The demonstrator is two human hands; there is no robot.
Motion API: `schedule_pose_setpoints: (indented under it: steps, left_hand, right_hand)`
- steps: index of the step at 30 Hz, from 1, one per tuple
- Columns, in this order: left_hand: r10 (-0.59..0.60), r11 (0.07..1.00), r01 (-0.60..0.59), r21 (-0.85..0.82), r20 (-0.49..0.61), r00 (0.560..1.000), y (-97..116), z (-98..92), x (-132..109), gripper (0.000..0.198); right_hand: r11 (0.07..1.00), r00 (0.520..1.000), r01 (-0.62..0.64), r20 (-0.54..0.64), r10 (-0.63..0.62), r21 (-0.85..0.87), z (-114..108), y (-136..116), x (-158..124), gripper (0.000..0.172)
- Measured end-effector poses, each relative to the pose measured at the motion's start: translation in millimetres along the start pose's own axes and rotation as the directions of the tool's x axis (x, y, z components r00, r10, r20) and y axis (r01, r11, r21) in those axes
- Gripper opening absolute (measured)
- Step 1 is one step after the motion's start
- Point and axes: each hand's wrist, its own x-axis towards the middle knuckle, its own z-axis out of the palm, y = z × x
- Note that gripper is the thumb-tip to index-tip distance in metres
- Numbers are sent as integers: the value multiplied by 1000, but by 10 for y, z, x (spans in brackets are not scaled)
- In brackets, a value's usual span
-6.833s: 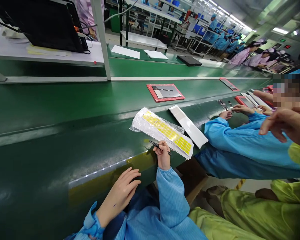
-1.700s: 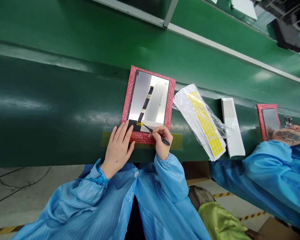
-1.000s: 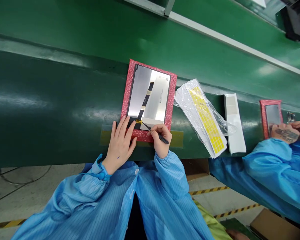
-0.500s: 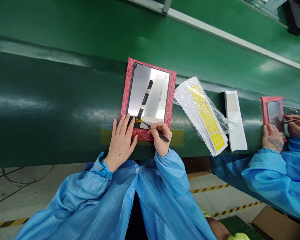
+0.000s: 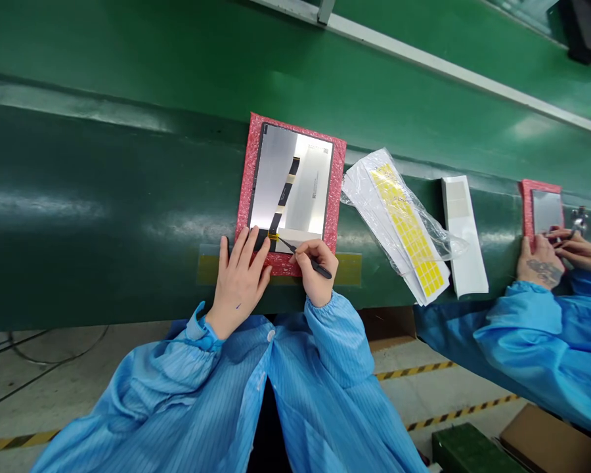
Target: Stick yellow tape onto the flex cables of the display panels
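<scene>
A silver-backed display panel lies on a pink bubble-wrap sheet in front of me. A black flex cable runs down the panel to a small yellow tape piece near its lower edge. My left hand lies flat with fingers extended over the panel's lower left corner. Held in my right hand are black tweezers, their tip at the yellow tape. Whether the tip grips the tape is too small to tell.
Right of the panel lie sheets of yellow stickers in a clear plastic bag, then a long white box. A co-worker's hands are over another panel at the far right. The bench is green.
My left fingers have shifted very slightly toward the yellow tape, while the tweezers stay almost in place. The co-worker's hands have drawn together over their panel.
</scene>
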Motion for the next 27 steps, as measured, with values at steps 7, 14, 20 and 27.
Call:
schedule_pose_setpoints:
  steps: [7,14,20,27]
  left_hand:
    - [-17,999,16,29,18,1000,15,-18,24,51]
    - [15,998,-15,61,10,1000,98,99,67,61]
    - [39,996,-39,75,4,999,66,94,70,61]
    - [66,990,-65,123,-4,998,66,42,105,61]
  right_hand:
    - [1000,1000,9,8,-9,15,3,-6,4,6]
    - [1000,1000,-3,5,3,25,3,9,0,5]
    - [998,999,-25,-33,27,49,43,-3,0,6]
    - [999,936,32,-351,-24,16,-301,54,44,4]
